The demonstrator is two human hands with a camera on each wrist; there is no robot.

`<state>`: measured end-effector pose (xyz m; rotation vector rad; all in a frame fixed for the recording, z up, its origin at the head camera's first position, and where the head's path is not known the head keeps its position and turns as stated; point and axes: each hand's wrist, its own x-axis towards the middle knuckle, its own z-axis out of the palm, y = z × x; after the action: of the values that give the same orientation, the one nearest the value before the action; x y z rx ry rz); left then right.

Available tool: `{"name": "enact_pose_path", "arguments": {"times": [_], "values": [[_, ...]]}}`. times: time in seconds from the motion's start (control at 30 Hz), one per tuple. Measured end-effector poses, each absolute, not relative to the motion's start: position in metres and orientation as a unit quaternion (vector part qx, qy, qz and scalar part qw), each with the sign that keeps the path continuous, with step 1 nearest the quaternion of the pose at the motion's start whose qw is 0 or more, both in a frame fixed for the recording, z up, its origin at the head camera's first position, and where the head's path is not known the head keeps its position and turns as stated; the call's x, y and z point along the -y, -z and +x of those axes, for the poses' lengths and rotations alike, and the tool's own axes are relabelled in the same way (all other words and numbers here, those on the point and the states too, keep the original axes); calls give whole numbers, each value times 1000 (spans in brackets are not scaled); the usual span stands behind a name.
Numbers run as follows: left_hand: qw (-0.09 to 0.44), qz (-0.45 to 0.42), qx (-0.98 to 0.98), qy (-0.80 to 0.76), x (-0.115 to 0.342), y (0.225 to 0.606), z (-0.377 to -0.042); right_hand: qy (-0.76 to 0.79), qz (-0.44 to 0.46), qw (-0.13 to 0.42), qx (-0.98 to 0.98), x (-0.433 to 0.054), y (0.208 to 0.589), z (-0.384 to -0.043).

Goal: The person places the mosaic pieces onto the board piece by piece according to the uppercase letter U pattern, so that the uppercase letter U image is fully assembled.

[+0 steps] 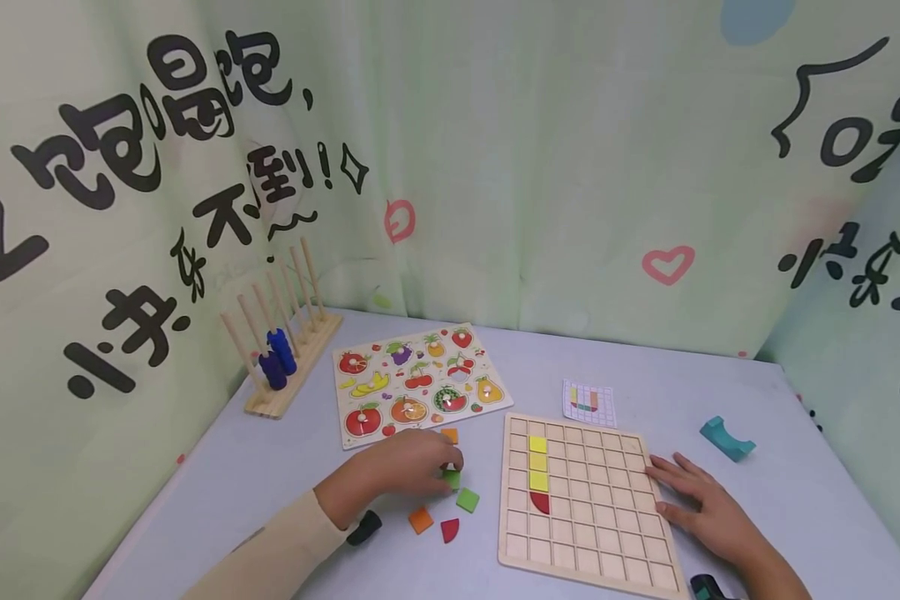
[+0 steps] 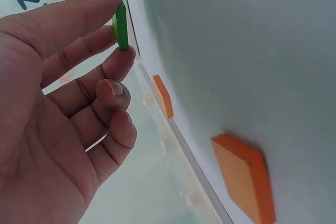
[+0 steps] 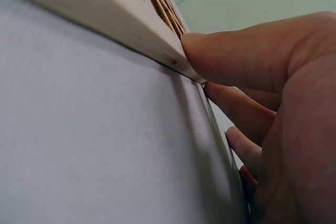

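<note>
My left hand (image 1: 414,463) pinches a green square tile (image 2: 122,29) between thumb and fingertips, left of the wooden grid board (image 1: 589,533). Its other fingers are bent loosely. Near that hand lie another green tile (image 1: 467,500), an orange tile (image 1: 421,521) and a red quarter-circle tile (image 1: 450,530); a further orange tile (image 1: 450,436) is just beyond it. One column of the board holds several yellow squares (image 1: 538,462) with a red quarter-circle (image 1: 540,502) below them. At the board's right edge rests my right hand (image 1: 708,506), thumb and fingertips touching the rim.
Behind the board lies a small pattern card (image 1: 589,403). A fruit puzzle (image 1: 420,385) sits at the back left, beside a wooden peg rack (image 1: 292,367) with blue pieces. To the right is a teal curved block (image 1: 727,439). Printed curtains (image 1: 525,167) surround the table.
</note>
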<state>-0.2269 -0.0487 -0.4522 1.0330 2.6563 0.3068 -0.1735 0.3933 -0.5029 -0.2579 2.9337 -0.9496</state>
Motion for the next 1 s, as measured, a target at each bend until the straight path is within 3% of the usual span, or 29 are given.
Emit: {"name": "enact_pose_path", "arguments": {"times": [1.0], "values": [[92,469,-875,-71,-18,442,-229,314,-85,28,-945,-394,504,-174]]}}
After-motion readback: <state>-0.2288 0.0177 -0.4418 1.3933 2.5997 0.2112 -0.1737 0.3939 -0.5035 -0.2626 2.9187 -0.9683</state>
